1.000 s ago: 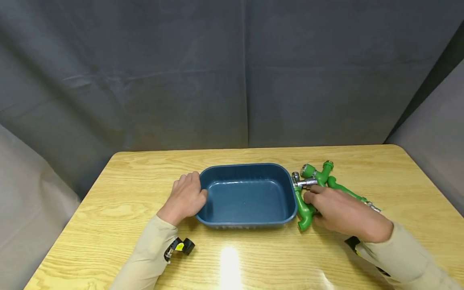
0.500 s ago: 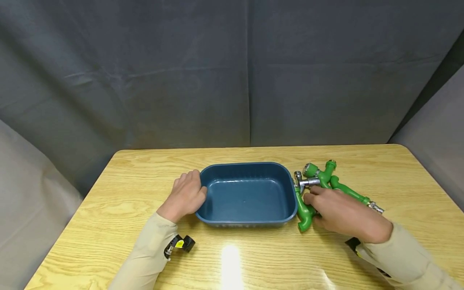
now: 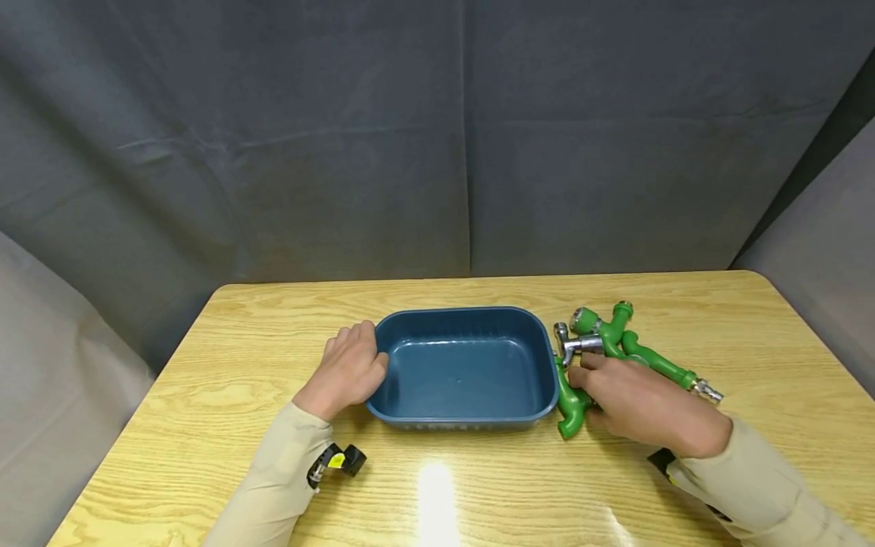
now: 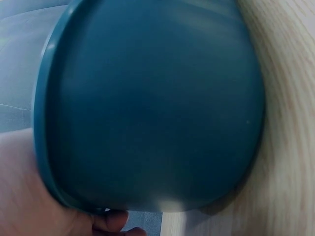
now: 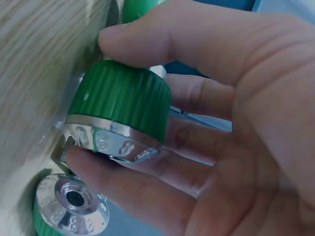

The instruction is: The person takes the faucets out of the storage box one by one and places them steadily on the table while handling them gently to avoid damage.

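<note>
My left hand [image 3: 345,371] grips the left end of a dark blue basin [image 3: 458,420], its fingers over the rim. In the left wrist view the outer wall of the basin [image 4: 152,113] fills most of the picture. At the basin's right side my right hand [image 3: 649,403] holds a green tap [image 3: 573,414] whose curved spout points toward me. The right wrist view shows thumb and fingers around its ribbed green knob [image 5: 123,93] with a silver end. A chrome-headed part [image 3: 581,344] lies just beyond those fingers.
More green taps [image 3: 618,327] lie behind my right hand, one with a silver tip [image 3: 704,390] toward the right. Another silver-faced knob [image 5: 74,201] sits close below the fingers. The wooden table [image 3: 260,342] ends at a grey curtain [image 3: 342,190].
The chrome-headed part and the green taps behind it sit very slightly farther right of the basin. Both hands stay almost still, and their holds look the same.
</note>
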A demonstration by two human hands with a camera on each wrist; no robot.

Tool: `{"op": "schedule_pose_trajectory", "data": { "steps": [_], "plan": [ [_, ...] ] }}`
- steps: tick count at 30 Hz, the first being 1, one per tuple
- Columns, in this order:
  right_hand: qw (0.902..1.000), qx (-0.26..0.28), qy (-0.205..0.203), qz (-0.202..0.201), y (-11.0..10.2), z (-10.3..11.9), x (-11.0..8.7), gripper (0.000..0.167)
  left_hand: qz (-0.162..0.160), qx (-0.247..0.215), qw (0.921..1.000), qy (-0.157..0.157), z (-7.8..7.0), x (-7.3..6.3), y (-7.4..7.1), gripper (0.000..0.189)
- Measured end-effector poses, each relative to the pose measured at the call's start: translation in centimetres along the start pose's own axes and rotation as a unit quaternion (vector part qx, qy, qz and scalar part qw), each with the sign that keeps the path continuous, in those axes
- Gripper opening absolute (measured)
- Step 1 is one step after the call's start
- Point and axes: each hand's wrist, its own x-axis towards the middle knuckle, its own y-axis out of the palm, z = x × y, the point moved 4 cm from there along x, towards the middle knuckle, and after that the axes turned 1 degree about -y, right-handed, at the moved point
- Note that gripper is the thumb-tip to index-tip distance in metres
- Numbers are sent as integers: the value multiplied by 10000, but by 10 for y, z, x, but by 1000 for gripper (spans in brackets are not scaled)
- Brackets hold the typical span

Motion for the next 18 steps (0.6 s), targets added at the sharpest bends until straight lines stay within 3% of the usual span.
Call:
{"op": "schedule_pose_trajectory", "data": {
  "steps": [10,18],
  "plan": [
    [9994,103,186,273,2,2,2,27,-32,4,10000,-13,1,-2,-3,24],
    [9995,171,169,227,4,2,2,26,-46,20,10000,-19,2,-3,-3,24]
  ]
}}
